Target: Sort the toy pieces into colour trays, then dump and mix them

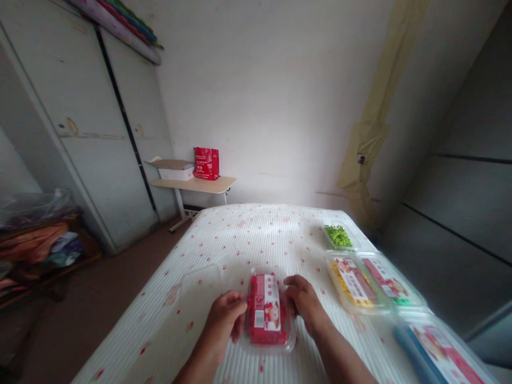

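Observation:
A clear plastic box full of small red pieces lies on the patterned bedspread in front of me, with a red and white label on its top. My left hand is closed on its left edge, thumb on top and fingers curled at the side. At the right edge, the fingers of my right hand are bent round the rim and hold it too. Just left of the box lies a clear plastic tray or lid, hard to make out against the cloth.
Along the right side lie a box with green pieces, a labelled box with yellow pieces, another with bright green pieces and one with blue pieces. A small table by the wall bears a red bag and a carton.

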`<state>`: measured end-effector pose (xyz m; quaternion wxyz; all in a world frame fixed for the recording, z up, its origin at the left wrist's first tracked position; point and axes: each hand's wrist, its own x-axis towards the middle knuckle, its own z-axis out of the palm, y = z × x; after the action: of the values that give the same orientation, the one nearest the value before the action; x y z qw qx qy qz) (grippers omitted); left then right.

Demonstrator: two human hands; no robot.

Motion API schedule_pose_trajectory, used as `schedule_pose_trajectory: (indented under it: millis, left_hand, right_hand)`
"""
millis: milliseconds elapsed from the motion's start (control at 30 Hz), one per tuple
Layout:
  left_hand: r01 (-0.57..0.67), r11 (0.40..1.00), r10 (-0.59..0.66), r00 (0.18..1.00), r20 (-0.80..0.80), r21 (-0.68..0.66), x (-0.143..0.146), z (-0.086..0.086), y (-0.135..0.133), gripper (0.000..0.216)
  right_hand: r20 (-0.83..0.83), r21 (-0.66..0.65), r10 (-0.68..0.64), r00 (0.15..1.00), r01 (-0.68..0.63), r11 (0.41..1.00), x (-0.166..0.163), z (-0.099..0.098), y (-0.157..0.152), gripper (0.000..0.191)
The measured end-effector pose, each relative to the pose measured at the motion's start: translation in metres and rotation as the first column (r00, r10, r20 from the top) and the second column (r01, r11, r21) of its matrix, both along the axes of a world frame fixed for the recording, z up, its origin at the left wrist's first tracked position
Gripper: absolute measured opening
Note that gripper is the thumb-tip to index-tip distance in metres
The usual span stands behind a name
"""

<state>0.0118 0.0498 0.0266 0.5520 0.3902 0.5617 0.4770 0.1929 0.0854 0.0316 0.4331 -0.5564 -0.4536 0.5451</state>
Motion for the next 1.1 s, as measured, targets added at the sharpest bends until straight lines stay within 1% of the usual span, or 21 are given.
schedule_pose_trajectory:
  millis: [100,200,300,400,533,700,900,1000,1100]
  left_hand:
    - [-0.003,1.0,0.004,0.999,0.051,-0.017,-0.001,0.001,0.002,0.01]
    - [-0.013,1.0,0.014,0.999,0.038,-0.008,0.0,0.002,0.003,0.009]
    - [-0.025,1.0,0.025,0.999,0.031,-0.007,0.001,0.003,0.002,0.008]
    - [-0.03,1.0,0.031,0.999,0.027,-0.004,0.001,0.003,0.002,0.009]
    - [-0.025,1.0,0.025,0.999,0.027,-0.014,0.0,0.002,0.002,0.01]
    - [0.007,1.0,-0.005,0.997,0.081,-0.023,-0.002,-0.001,0.002,0.013]
    - [0.012,1.0,-0.01,0.989,0.146,-0.01,-0.002,-0.001,-0.001,0.015]
    - [0.003,1.0,-0.001,0.986,0.166,-0.013,-0.001,0.0,-0.001,0.014]
    - [-0.004,1.0,0.007,0.987,0.159,-0.017,0.0,0.001,0.0,0.015]
  right_hand:
    - [0.035,-0.004,0.005,0.999,-0.005,1.0,0.0,0.001,0.003,0.017]
    - [0.084,-0.032,0.02,0.996,-0.018,0.999,0.001,0.005,0.007,0.012]
    - [0.131,-0.042,0.023,0.991,-0.017,0.999,0.001,0.008,0.013,0.014]
    - [0.169,-0.009,0.005,0.986,-0.003,1.0,-0.002,0.01,0.021,0.014]
    - [0.2,0.054,-0.025,0.979,0.014,0.998,-0.006,0.009,0.03,0.003]
    - [0.176,0.104,-0.03,0.984,0.012,0.994,-0.008,0.007,0.033,0.006]
    - [0.12,0.105,-0.032,0.992,0.019,0.994,-0.008,0.001,0.036,0.005]
    - [0.127,0.114,-0.048,0.991,0.033,0.993,-0.008,0.0,0.038,0.003]
    - [0.168,0.12,-0.057,0.984,0.037,0.992,-0.009,-0.001,0.039,0.004]
